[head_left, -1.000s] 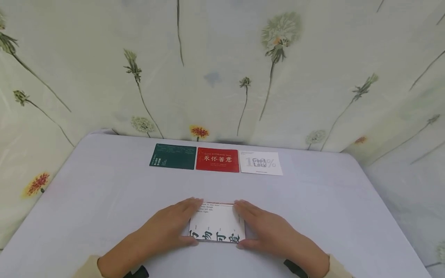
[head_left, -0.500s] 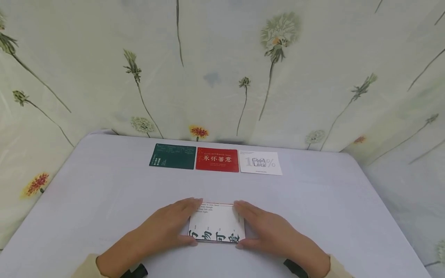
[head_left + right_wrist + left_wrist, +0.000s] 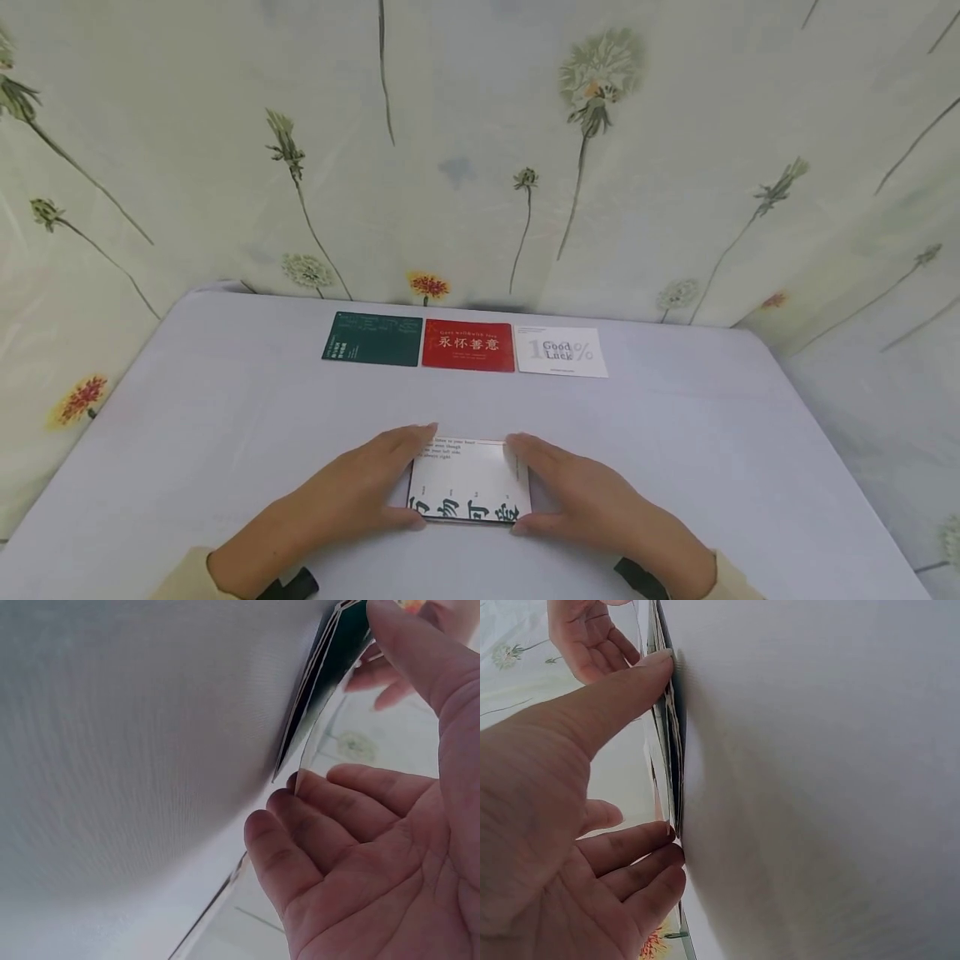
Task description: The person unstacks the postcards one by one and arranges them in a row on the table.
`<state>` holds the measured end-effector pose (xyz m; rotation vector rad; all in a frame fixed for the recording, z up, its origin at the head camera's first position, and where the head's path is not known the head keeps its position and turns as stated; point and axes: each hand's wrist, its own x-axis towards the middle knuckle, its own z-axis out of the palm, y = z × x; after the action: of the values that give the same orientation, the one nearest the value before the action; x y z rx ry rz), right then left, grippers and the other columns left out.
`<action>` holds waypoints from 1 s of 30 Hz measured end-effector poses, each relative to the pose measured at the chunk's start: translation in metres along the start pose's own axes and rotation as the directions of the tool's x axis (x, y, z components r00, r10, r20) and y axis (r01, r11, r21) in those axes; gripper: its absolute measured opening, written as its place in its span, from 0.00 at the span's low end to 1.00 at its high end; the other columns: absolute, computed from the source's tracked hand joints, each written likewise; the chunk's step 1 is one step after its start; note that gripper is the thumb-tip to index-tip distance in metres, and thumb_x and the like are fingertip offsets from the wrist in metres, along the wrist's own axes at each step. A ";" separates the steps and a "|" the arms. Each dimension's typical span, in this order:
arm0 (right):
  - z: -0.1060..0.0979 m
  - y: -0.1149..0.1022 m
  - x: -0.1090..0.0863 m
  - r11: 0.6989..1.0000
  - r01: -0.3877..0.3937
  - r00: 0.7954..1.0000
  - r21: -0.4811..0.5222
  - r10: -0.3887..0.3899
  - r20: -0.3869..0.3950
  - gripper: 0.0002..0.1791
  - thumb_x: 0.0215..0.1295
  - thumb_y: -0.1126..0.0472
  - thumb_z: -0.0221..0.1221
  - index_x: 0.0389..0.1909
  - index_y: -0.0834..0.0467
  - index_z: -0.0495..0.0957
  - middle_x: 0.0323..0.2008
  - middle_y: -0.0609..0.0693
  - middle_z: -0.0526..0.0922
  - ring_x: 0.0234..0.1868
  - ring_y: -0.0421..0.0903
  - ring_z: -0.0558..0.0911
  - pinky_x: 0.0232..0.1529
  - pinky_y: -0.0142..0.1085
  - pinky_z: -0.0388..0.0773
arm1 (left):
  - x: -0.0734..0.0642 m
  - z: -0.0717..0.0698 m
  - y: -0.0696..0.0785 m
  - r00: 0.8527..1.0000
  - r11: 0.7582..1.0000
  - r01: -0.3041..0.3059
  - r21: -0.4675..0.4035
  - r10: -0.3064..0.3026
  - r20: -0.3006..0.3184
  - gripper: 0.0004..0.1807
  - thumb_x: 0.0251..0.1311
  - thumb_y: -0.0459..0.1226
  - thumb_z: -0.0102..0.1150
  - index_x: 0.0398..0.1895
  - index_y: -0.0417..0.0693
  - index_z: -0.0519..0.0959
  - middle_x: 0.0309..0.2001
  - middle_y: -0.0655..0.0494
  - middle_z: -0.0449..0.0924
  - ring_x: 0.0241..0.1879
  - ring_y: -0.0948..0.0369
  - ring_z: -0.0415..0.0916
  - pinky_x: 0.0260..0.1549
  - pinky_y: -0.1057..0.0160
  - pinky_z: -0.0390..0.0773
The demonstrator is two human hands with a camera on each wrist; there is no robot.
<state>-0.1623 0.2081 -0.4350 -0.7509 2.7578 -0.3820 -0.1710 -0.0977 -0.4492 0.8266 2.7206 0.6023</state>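
Note:
A small stack of postcards (image 3: 470, 479) lies near the front of the table, topped by a white card with dark green characters and small print. My left hand (image 3: 375, 483) holds its left side, thumb at the near corner and fingertips at the far one. Opposite, my right hand (image 3: 581, 492) grips the right side the same way. The left wrist view shows the stacked card edges (image 3: 673, 742) slightly spread, with the left thumb on them. In the right wrist view, a gap shows between the outer card and the dark green card (image 3: 349, 645).
Along the back of the white-covered table (image 3: 225, 433) lie three cards in a row: dark green (image 3: 375, 339), red (image 3: 468, 358) and white "Good Luck" (image 3: 562, 364). Behind them hangs a curtain (image 3: 465, 217) with dandelion prints.
The stack has shifted very slightly to the right between my hands, and less red shows along its far edge. Both hands stay almost in place; the back row is unmoved.

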 end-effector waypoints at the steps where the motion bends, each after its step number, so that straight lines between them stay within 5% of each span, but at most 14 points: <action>1: 0.000 0.000 0.000 1.000 -0.004 1.000 0.001 0.004 0.002 0.53 0.48 0.31 0.66 0.73 0.44 0.56 0.70 0.41 0.64 0.68 0.41 0.65 0.62 0.42 0.69 | 0.000 0.000 0.000 1.000 1.000 -0.001 -0.001 0.001 -0.003 0.56 0.44 0.58 0.72 0.76 0.58 0.53 0.71 0.58 0.61 0.68 0.58 0.61 0.61 0.54 0.68; 30: -0.017 0.005 -0.015 0.996 -0.058 0.997 -0.062 0.054 -0.052 0.57 0.50 0.38 0.69 0.76 0.43 0.48 0.72 0.40 0.59 0.69 0.39 0.63 0.62 0.39 0.70 | 0.009 -0.007 0.021 0.999 0.999 -0.015 0.033 0.017 -0.049 0.55 0.47 0.59 0.69 0.76 0.51 0.54 0.71 0.55 0.62 0.66 0.58 0.64 0.60 0.56 0.70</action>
<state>-0.1577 0.2231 -0.4185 -0.6861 2.8432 -0.3075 -0.1706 -0.0792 -0.4343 0.8534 2.7775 0.5915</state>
